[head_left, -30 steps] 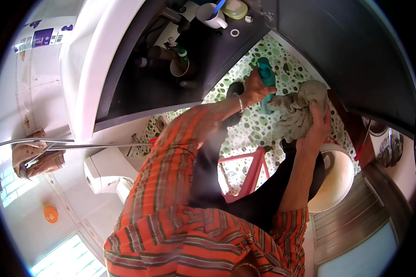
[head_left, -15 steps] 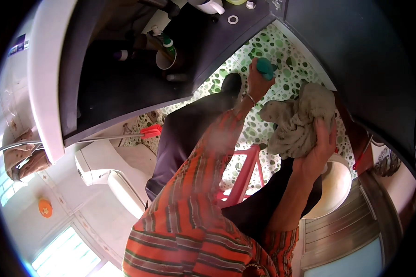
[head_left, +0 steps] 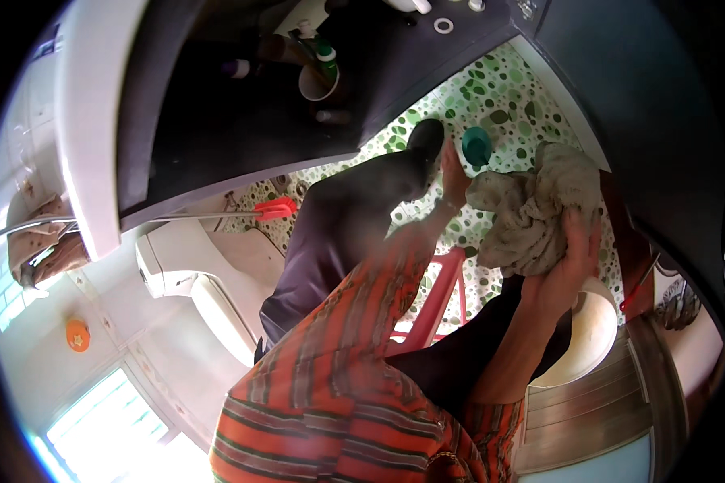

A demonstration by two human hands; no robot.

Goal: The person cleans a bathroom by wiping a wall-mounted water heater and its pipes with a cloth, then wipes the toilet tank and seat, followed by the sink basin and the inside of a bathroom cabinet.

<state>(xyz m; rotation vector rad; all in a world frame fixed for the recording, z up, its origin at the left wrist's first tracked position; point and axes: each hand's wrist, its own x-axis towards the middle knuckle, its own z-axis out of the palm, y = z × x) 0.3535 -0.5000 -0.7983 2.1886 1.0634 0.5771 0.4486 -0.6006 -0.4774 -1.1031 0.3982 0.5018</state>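
My right hand (head_left: 570,253) is closed round the lower right side of a bunched, damp-looking grey-beige rag (head_left: 524,225), held up over the floor. My left hand (head_left: 454,175) is low by my left foot, turned edge-on, its fingers stretched out and slightly blurred. Just right of those fingers is a small teal-green round object (head_left: 476,146), perhaps a cup or lid. A narrow gap shows between it and the hand, and it seems to rest on the floor.
A dark open cabinet (head_left: 242,153) at the upper left holds a cup (head_left: 319,83) with a green-capped tube. A dark door (head_left: 628,97) stands at right. Below are a pink stool (head_left: 437,298), a pale bucket (head_left: 592,338), a white toilet (head_left: 217,314) and a red-headed brush (head_left: 275,209).
My left hand has let go of the teal object and drawn back to its left and down. The right hand still holds the rag; the whole view has shifted slightly.
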